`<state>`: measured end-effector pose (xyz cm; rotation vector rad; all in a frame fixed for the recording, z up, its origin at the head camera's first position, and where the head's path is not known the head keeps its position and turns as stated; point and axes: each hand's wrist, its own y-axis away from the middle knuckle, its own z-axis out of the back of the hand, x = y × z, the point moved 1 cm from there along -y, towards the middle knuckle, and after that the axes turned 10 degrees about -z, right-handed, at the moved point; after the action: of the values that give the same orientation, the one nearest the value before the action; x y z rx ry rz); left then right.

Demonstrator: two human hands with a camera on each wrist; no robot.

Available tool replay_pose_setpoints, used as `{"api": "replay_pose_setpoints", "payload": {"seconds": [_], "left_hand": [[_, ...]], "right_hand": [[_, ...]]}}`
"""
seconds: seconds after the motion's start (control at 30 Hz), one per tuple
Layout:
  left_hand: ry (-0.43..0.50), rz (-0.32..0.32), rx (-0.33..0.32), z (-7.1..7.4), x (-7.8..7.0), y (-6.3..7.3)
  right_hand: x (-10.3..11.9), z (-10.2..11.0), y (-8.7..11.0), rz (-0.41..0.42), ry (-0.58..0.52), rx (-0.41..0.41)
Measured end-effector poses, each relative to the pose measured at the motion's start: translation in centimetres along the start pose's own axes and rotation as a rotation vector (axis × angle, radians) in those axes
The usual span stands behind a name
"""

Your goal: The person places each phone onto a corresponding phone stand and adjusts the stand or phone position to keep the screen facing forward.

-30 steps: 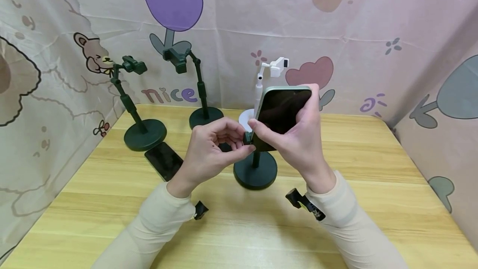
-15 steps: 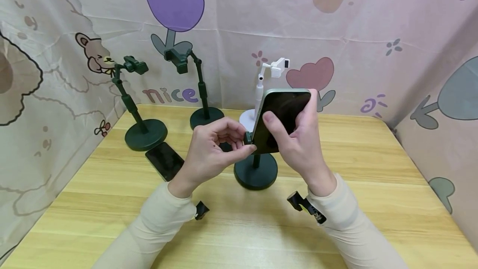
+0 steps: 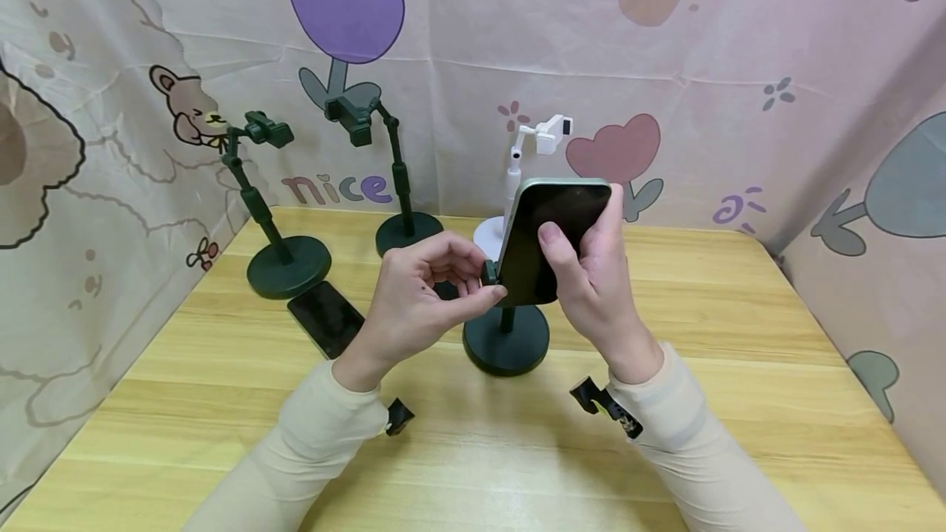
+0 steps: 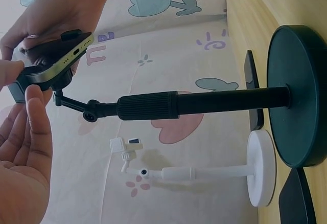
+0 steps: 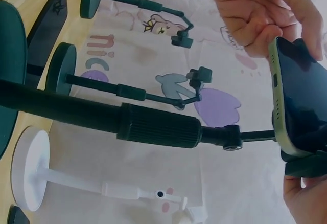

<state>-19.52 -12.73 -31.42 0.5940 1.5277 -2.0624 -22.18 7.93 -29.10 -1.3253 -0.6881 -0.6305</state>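
A pale-green-edged phone (image 3: 562, 245) stands tilted in the clamp of a dark green phone stand (image 3: 506, 343), its screen toward me. At the phone's lower left edge, my left hand (image 3: 429, 286) pinches the green clamp jaw between thumb and fingers. My right hand (image 3: 602, 294) grips the phone from the right, thumb across the screen and the other fingers mostly hidden behind it. In the left wrist view the stand's pole (image 4: 214, 104) runs up to a jointed arm behind the phone. The right wrist view shows another clamp jaw (image 5: 306, 165) at the phone's opposite edge.
Two more dark green stands, one at the left (image 3: 288, 265) and one behind it (image 3: 406, 228), stand with bare holders. A white stand (image 3: 513, 179) is partly hidden behind the phone. Another phone (image 3: 325, 318) lies on the wooden table (image 3: 473, 466) beside my left wrist.
My right thumb has slid right from the phone's left edge onto the screen. The phone's top has dropped slightly and shifted a little left. My left hand has stayed put.
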Motion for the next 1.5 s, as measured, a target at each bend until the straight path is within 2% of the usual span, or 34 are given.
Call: {"api": "replay_pose_setpoints", "payload": {"seconds": [0.87, 1.5], "left_hand": [[0.003, -0.005, -0.002, -0.1, -0.1, -0.1], [-0.005, -0.008, 0.002, 0.0, -0.2, -0.1]], "right_hand": [[-2.2, 0.1, 1.2, -0.003, 0.043, 0.040], [-2.0, 0.2, 1.7, 0.023, 0.110, 0.081]]}}
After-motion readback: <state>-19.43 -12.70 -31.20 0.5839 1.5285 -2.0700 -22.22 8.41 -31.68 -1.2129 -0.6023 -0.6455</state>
